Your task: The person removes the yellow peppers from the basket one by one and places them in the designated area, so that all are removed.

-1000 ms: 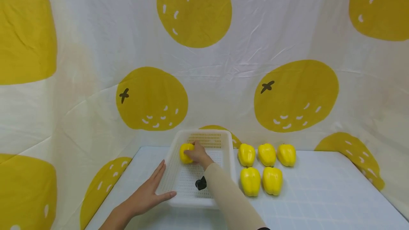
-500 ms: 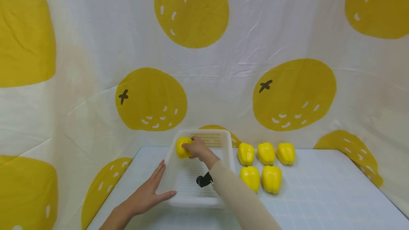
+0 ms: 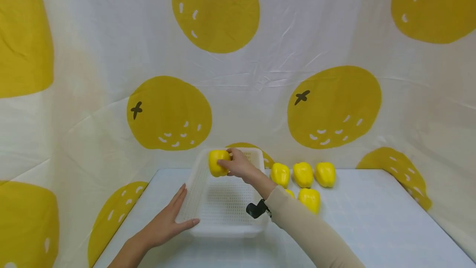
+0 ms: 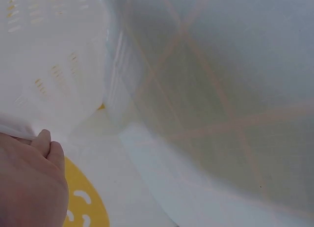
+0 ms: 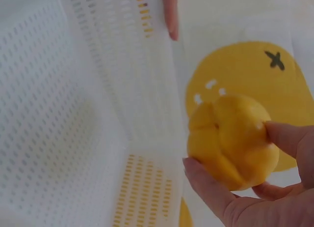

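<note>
In the head view, my right hand [image 3: 241, 164] pinches a yellow bell pepper [image 3: 218, 163] over the far part of a white perforated basket [image 3: 223, 230]. The right wrist view shows the lobed end of this bell pepper [image 5: 230, 143], with thumb and fingers at its sides. My left hand [image 3: 165, 222] lies spread at the basket's near left corner, fingers straight along the left side and thumb at the front rim. Close up in the left wrist view, the left hand [image 4: 32, 183] is at the rim beside the basket wall [image 4: 54, 50].
Right of the basket, several more yellow bell peppers [image 3: 303, 175] stand in two rows, the near row partly behind my right sleeve [image 3: 308, 226]. A black wrist device [image 3: 256, 209] overlaps the basket's right side. Behind the pale checked table [image 3: 372, 226] hangs a fruit-print cloth [image 3: 253, 69].
My right hand has lifted the bell pepper from inside the basket up to about the height of its far rim. The left hand stays at the basket's corner. The view has shifted slightly.
</note>
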`<state>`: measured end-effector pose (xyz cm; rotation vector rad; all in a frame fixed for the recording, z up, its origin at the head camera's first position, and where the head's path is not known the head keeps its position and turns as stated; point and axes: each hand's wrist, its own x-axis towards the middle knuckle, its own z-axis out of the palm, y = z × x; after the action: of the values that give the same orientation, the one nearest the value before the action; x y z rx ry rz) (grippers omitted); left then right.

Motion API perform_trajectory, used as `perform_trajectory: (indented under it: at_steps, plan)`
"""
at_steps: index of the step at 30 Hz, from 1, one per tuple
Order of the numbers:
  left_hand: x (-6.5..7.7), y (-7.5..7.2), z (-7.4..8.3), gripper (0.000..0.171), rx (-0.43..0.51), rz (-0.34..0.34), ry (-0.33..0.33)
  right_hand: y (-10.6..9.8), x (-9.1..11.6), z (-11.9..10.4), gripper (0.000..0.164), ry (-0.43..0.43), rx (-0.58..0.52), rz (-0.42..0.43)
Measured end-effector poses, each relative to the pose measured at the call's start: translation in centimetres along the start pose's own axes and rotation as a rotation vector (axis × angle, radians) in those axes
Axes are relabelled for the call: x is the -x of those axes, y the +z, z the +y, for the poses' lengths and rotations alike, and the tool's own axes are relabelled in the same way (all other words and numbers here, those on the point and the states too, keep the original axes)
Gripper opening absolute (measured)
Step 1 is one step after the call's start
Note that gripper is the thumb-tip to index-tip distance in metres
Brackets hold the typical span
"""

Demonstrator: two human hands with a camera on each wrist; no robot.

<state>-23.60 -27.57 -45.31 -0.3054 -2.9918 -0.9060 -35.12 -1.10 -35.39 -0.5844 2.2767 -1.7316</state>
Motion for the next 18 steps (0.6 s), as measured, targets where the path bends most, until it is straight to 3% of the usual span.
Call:
perform_trajectory:
  at_steps: [8, 18]
  plan:
    - [0.2, 0.2, 0.0, 0.114, 0.013, 0.004, -0.011, -2.9, 2.6, 1.3, 0.051, -0.024, 0.072, 0.031]
    - [0.1, 0.2, -0.2, 0.115, -0.01, 0.023, 0.017, -6.0, 5.0, 2.2, 0.05, -0.015, 0.07, 0.072]
